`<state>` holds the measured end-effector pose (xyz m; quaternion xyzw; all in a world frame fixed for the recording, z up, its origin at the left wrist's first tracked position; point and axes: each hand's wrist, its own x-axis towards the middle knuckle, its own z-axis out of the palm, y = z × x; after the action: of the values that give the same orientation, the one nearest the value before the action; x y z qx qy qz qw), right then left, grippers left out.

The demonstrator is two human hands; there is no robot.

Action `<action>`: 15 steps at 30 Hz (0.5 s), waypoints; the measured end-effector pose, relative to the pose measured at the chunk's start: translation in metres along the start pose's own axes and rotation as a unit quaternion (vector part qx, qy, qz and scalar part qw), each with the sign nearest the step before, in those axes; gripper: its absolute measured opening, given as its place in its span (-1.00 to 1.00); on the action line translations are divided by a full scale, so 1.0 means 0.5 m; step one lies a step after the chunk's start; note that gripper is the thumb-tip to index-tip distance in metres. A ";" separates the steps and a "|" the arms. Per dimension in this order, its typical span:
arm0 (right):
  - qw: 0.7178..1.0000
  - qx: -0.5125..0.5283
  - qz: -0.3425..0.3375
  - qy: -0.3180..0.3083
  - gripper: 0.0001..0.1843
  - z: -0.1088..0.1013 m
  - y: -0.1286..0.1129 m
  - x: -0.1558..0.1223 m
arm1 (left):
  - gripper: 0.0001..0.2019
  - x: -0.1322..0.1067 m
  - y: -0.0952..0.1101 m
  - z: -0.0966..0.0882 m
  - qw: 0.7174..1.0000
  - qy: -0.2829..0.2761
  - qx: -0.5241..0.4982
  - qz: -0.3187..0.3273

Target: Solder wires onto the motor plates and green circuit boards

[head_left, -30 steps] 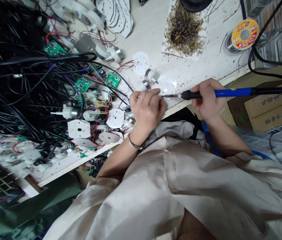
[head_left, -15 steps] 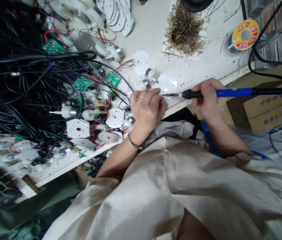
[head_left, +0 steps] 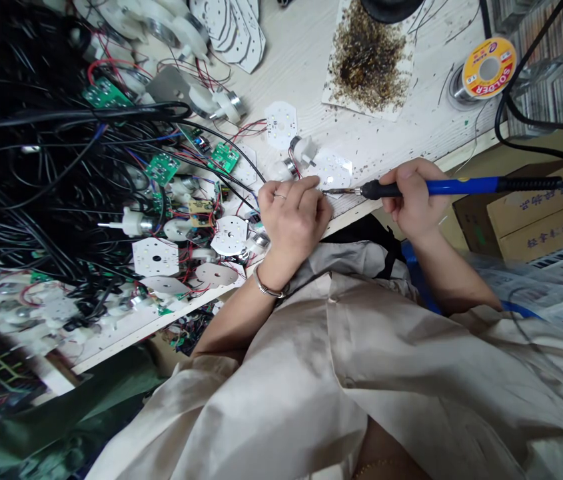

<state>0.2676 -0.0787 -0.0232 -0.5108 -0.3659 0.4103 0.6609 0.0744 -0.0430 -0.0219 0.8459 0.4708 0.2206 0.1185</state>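
A blue and black soldering iron (head_left: 461, 187) is gripped in my right hand (head_left: 416, 200), its metal tip pointing left. That tip reaches the fingers of my left hand (head_left: 294, 217), beside a white LED board (head_left: 334, 170) at the table's front edge. My left hand is closed, knuckles up, and its fingertips are hidden, so what it pinches cannot be made out. Just behind the fingers lies a small motor with a white plastic gearbox (head_left: 304, 152). A second white LED board (head_left: 281, 125) lies farther back, with red wires running to it.
A heap of black cables (head_left: 51, 167) covers the left, mixed with green circuit boards (head_left: 162, 169) and motors. Dark solder residue (head_left: 368, 57) lies on a pale sheet at the back. A solder spool (head_left: 488, 69) stands right. Cardboard boxes (head_left: 531, 213) sit below the table's right edge.
The soldering iron and my right hand have shifted very slightly left. My left hand stays in the same place, and the parts on the table look unmoved.
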 end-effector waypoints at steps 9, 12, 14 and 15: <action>1.000 0.015 -0.002 0.017 -0.65 0.004 -0.004 -0.001 | -0.90 -0.001 -0.001 0.003 0.999 0.031 0.020 0.027; 1.000 0.016 0.001 0.005 -0.64 0.004 -0.005 -0.002 | -0.91 -0.001 0.000 0.002 1.000 0.018 0.012 0.014; 1.000 0.010 0.002 0.010 -0.62 0.005 -0.005 -0.002 | -0.91 -0.001 -0.001 0.001 1.000 0.011 0.005 0.007; 1.000 0.005 0.003 0.017 -0.61 0.005 -0.005 -0.002 | -0.91 -0.002 -0.001 0.001 1.000 0.007 0.003 0.004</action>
<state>0.2652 -0.0788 -0.0204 -0.5157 -0.3513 0.4052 0.6682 0.0741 -0.0434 -0.0229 0.8465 0.4689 0.2262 0.1119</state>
